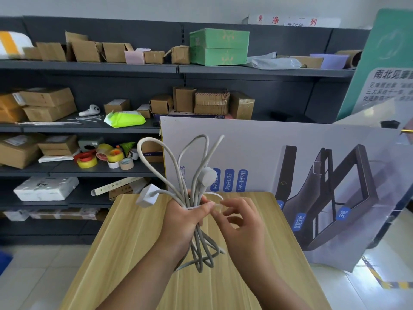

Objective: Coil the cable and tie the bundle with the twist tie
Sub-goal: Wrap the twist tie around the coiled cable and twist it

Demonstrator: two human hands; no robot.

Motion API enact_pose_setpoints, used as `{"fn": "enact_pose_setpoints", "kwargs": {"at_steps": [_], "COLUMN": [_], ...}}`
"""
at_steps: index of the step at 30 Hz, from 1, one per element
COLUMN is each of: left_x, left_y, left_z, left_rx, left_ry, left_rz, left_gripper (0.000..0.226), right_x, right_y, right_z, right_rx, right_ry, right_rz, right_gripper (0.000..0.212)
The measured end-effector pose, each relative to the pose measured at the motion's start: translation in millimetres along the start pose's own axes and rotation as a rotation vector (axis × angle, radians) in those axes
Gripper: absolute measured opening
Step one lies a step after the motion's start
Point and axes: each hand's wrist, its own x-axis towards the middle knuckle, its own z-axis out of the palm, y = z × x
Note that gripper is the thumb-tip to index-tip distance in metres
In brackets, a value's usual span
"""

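Left hand (183,220) fisted around the middle of the coiled grey cable (196,175), held upright above the wooden table (134,242); loops fan above and below the fist. White twist tie (196,207) runs across the bundle at the thumb. Right hand (241,222) pinches what looks like the tie's free end, blurred there.

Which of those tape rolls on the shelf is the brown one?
The brown roll is the rightmost of the tape cluster, at the shelf's front edge beside a small white roll. The others are yellow, red or clear-yellowish.
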Motion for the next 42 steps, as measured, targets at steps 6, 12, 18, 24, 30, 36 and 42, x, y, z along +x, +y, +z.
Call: {"fn": "enact_pose_setpoints", "kwargs": {"at_steps": [6, 12, 18, 24, 30, 36, 42], "left_x": [-3, -6, -3, 5, 8, 0, 0], "left_y": [0, 3, -2, 1, 2, 0, 1], "left_z": [1, 6, 11, 6, 4, 10, 11], "left_rx": [0.039, 0.084, 0.04, -0.125, -0.117, -0.065, -0.082], "left_ry": [0.001, 0.014, 0.125, 0.098, 0.03, -0.01, -0.036], "left_rz": [-0.005, 0.03, -0.037, -0.039, -0.026, 0.023, 0.013], "left_gripper": [0.01, 0.017, 0.018, 0.016, 0.015, 0.019, 0.019], "right_x": [-4, -2, -3, -11, 1, 13, 11], "right_y": [1, 4, 4, -3, -1, 0, 2], "right_z": [2, 2, 0, -8, 0, 6, 10], "right_rx": [0.009, 0.009, -0.062, 0.04, 0.093, 0.025, 0.131], "right_ry": [0.153, 0.157, 0.159, 0.218, 0.126, 0.116, 0.115], "right_rz": [-0.118, -0.137, -0.273, -0.399, -0.132, -0.019, 0.135], "right_gripper": [0.012, 0.014, 0.018, 0.017, 0.014, 0.016, 0.016]}}
